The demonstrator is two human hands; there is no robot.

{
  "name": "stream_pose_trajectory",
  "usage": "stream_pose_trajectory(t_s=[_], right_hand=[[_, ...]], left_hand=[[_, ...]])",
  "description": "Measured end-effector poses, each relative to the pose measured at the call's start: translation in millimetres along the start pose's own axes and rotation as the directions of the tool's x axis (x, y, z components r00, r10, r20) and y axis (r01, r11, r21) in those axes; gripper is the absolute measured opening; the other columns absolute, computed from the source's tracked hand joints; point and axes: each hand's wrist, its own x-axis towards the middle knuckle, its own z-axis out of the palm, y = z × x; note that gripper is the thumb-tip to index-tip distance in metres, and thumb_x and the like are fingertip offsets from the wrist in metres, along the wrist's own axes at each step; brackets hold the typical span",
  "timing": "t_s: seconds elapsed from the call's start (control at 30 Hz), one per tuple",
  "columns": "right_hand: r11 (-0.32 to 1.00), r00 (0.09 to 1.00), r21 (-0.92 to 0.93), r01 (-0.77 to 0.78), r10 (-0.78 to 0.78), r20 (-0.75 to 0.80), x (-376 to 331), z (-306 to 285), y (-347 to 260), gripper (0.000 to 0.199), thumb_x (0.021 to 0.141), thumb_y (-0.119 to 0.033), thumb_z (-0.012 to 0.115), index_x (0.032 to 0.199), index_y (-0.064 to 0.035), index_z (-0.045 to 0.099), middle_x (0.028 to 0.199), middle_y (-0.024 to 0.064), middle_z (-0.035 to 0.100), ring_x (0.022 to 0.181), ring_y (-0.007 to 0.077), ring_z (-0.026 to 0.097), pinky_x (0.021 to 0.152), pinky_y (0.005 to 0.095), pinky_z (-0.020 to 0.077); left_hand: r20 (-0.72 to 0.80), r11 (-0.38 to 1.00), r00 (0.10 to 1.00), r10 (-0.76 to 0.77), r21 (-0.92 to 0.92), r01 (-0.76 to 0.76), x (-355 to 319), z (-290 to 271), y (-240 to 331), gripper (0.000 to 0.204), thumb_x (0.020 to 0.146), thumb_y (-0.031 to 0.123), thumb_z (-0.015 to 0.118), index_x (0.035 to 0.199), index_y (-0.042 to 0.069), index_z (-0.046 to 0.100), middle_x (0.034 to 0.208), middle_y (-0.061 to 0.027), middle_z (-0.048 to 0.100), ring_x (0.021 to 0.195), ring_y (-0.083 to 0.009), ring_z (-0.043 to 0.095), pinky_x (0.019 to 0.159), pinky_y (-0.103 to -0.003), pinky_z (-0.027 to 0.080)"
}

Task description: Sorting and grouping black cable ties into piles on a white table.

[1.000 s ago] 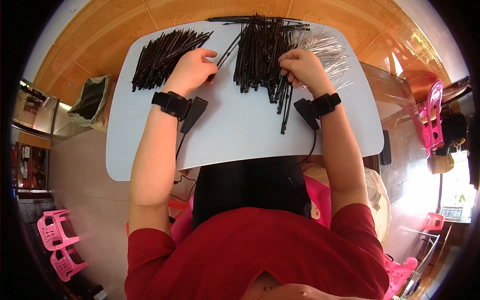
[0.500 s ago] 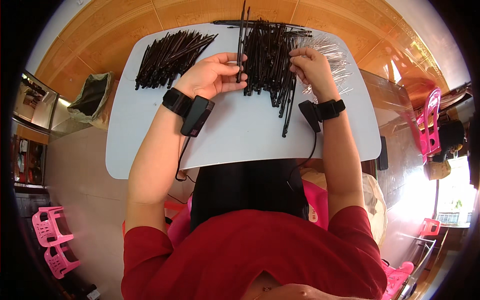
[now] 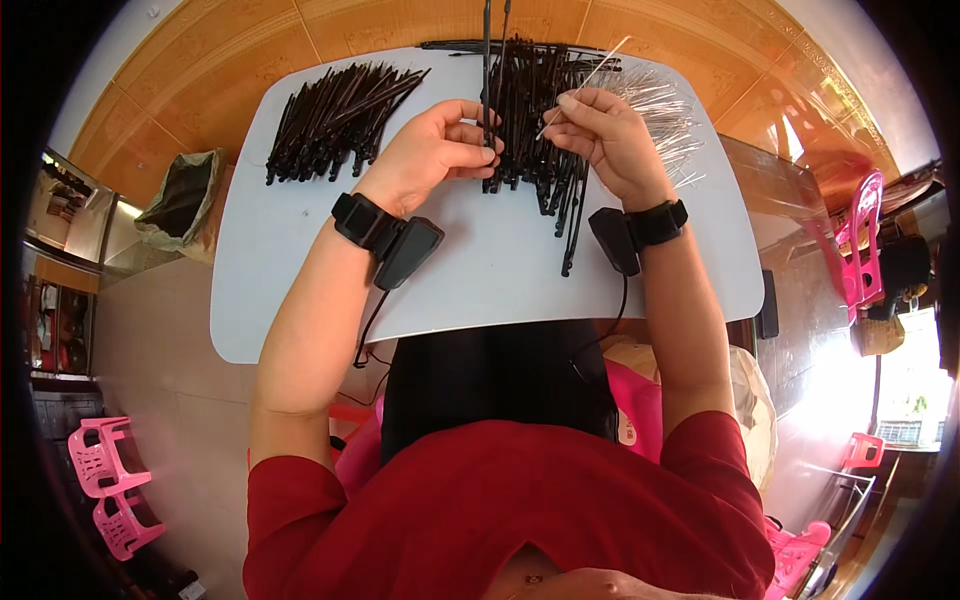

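My left hand [image 3: 432, 155] is closed around thin black sticks [image 3: 487, 60] with dark knobs, held roughly upright at the near end. My right hand [image 3: 612, 140] pinches a thin silvery wire [image 3: 614, 52], which slants up and to the right past the fingers. Between and beyond my hands lies a dense pile of similar black knobbed sticks [image 3: 548, 175], partly hidden by my fingers. Behind my right hand, bare silvery wires [image 3: 672, 120] fan out in a heap. Farther left sits another pile of dark sticks [image 3: 335, 125], apart from my left hand.
Everything lies on a pale table [image 3: 480, 275] with rounded corners, set against an orange tiled wall [image 3: 400, 22]. A lined bin [image 3: 182, 200] stands beyond its left side. Pink chairs [image 3: 105, 460] are on the floor at left. Cables hang from black devices strapped to both wrists.
My right hand has come away from the wire heap toward the left, now with a wire pinched in it. My left hand still holds black sticks, its fingers slightly shifted.
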Motion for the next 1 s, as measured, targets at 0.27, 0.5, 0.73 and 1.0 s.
stream_pose_trajectory(t_s=[0.27, 0.5, 0.73, 1.0], right_hand=[[0.991, 0.991, 0.097, -0.092, 0.081, 0.11, 2, 2, 10, 0.015, 0.096, -0.013, 0.061, 0.102, 0.0002, 0.06, 0.091, 0.0094, 0.068, 0.077, 0.0132, 0.068, 0.071, 0.0218, 0.0577], [0.975, 0.972, 0.13, -0.18, 0.157, 0.173, 3, 4, 13, 0.013, 0.097, -0.013, 0.06, 0.101, -0.0004, 0.06, 0.091, 0.0088, 0.068, 0.077, 0.0129, 0.067, 0.07, 0.0213, 0.0565], [0.962, 0.961, 0.179, -0.208, 0.168, 0.219, 2, 7, 14, 0.013, 0.099, -0.013, 0.056, 0.102, -0.0011, 0.058, 0.091, 0.0078, 0.066, 0.08, 0.0145, 0.066, 0.071, 0.0219, 0.0557], [0.95, 0.955, 0.217, -0.226, 0.172, 0.242, 3, 6, 17, 0.013, 0.1, -0.013, 0.055, 0.104, -0.0013, 0.057, 0.091, 0.0078, 0.066, 0.08, 0.0152, 0.066, 0.072, 0.0224, 0.0559]], left_hand=[[0.074, 0.992, 0.995, 0.065, 0.104, -0.073, -5, 16, 4, 0.029, 0.086, -0.001, 0.066, 0.114, 0.001, 0.058, 0.094, -0.0075, 0.068, 0.086, -0.014, 0.066, 0.077, -0.027, 0.055], [0.064, 0.99, 0.995, 0.076, 0.114, -0.083, -7, 20, 5, 0.028, 0.087, -0.001, 0.066, 0.114, 0.002, 0.058, 0.093, -0.0073, 0.069, 0.085, -0.0135, 0.065, 0.076, -0.027, 0.054], [0.064, 0.989, 0.994, 0.084, 0.116, -0.091, -7, 20, 5, 0.029, 0.088, 0.0, 0.065, 0.116, 0.002, 0.057, 0.094, -0.0076, 0.069, 0.085, -0.0133, 0.065, 0.076, -0.026, 0.053], [0.063, 0.992, 0.995, 0.083, 0.089, -0.089, -9, 22, 7, 0.029, 0.087, 0.0, 0.065, 0.114, 0.001, 0.058, 0.093, -0.0069, 0.068, 0.084, -0.0129, 0.065, 0.078, -0.026, 0.054]])
